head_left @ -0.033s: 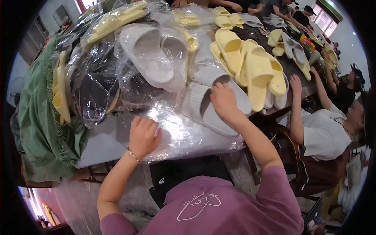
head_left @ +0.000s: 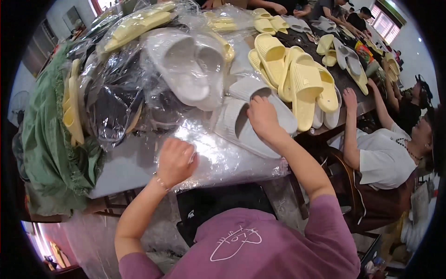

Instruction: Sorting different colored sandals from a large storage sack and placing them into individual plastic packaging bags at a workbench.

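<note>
My right hand (head_left: 263, 115) is closed over the inner edge of a pair of grey slippers (head_left: 274, 111), which lie on the right part of clear plastic sheeting (head_left: 218, 156). Above the shiny plastic, my left hand (head_left: 177, 160) is closed with its fingertips tucked under, so what they hold, if anything, is hidden. A pale grey pair in a clear bag (head_left: 186, 65) lies just beyond my hands. Right of the grey pair, several bare yellow slippers (head_left: 305, 90) are piled together.
Bagged yellow slippers (head_left: 139, 28) and dark bagged slippers (head_left: 111, 114) heap up at the left, beside green cloth (head_left: 44, 125). A person in a white shirt (head_left: 383, 158) sits at my right, with a hand (head_left: 350, 98) at the table edge. Others work farther along.
My left hand has shifted slightly to the right. The bagged pale grey pair has also slid a little rightward. My right hand stays on the grey slippers, barely moved.
</note>
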The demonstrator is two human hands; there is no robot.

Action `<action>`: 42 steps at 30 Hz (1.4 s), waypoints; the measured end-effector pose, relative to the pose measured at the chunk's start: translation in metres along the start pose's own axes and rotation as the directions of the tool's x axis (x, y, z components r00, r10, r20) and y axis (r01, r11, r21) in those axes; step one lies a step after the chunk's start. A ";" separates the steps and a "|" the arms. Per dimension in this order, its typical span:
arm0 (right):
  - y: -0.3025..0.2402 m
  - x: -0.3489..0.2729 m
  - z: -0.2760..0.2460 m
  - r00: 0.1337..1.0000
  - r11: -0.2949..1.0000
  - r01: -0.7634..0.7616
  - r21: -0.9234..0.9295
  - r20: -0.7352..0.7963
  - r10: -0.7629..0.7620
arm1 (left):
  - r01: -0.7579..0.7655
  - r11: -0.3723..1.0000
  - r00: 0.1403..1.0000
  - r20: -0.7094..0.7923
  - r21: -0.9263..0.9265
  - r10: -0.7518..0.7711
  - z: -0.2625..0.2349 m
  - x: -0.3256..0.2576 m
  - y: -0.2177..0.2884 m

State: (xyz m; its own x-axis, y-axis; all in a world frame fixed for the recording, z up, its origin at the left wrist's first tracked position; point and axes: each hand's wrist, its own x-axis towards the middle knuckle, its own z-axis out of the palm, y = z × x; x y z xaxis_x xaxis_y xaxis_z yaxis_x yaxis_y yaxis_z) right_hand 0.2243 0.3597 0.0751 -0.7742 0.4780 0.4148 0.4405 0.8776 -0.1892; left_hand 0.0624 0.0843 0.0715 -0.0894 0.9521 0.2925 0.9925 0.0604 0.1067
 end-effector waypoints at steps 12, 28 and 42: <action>0.005 -0.003 -0.020 0.995 0.991 -0.097 0.091 -0.024 0.099 | -0.061 0.807 0.937 -0.245 0.587 0.249 -0.014 0.131 -0.032; 0.020 -0.033 -0.043 0.993 0.992 -0.121 0.041 0.016 0.120 | -0.075 0.889 0.976 -0.151 0.452 0.159 -0.016 0.174 -0.039; 0.017 -0.073 -0.074 0.999 0.991 -0.040 0.128 -0.017 0.043 | 0.117 0.946 0.986 -0.151 0.303 -0.074 -0.044 -0.009 -0.038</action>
State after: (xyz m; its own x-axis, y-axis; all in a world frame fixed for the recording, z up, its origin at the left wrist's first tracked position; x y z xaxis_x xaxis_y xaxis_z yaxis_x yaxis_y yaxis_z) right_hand 0.3220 0.3367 0.1074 -0.7470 0.5144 0.4213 0.4093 0.8551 -0.3183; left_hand 0.0218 0.0607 0.1063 -0.1742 0.8887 0.4241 0.9535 0.2599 -0.1528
